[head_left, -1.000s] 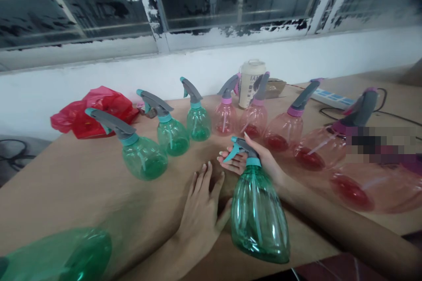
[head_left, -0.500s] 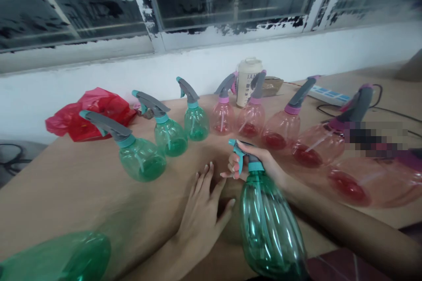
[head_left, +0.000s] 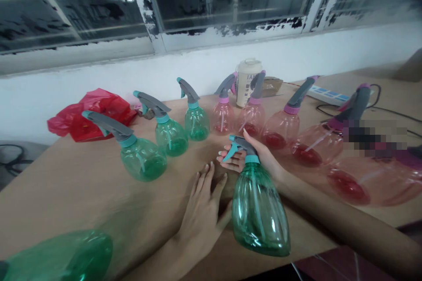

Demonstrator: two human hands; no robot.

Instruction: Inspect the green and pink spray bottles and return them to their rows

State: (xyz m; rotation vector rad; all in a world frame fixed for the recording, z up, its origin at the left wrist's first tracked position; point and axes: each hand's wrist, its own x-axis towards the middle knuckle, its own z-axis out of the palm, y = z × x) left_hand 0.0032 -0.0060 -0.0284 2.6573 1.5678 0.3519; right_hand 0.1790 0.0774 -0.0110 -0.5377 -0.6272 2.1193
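Note:
My right hand [head_left: 263, 151] is around the grey spray head of a green spray bottle [head_left: 259, 210], its thumb raised and fingers by the teal trigger. The bottle leans, its top to the left, near the table's front edge; I cannot tell whether its base touches. My left hand [head_left: 201, 210] lies flat on the table to its left, fingers stretched, thumb tip partly hidden by the bottle. Beyond my hands, several green spray bottles [head_left: 171, 136] stand at left and several pink spray bottles [head_left: 278, 129] curve off to the right, with red at their bottoms.
Another green bottle [head_left: 59, 257] is cut off at the lower left. A red plastic bag [head_left: 95, 112] lies at the back left. A lidded paper cup [head_left: 245, 81] stands behind the pink bottles. A power strip [head_left: 328, 95] with black cables is at the back right.
The bottle in my right hand has moved slightly left, its base up in view. My right thumb has lifted and its trigger has swung outward. My left hand has barely moved.

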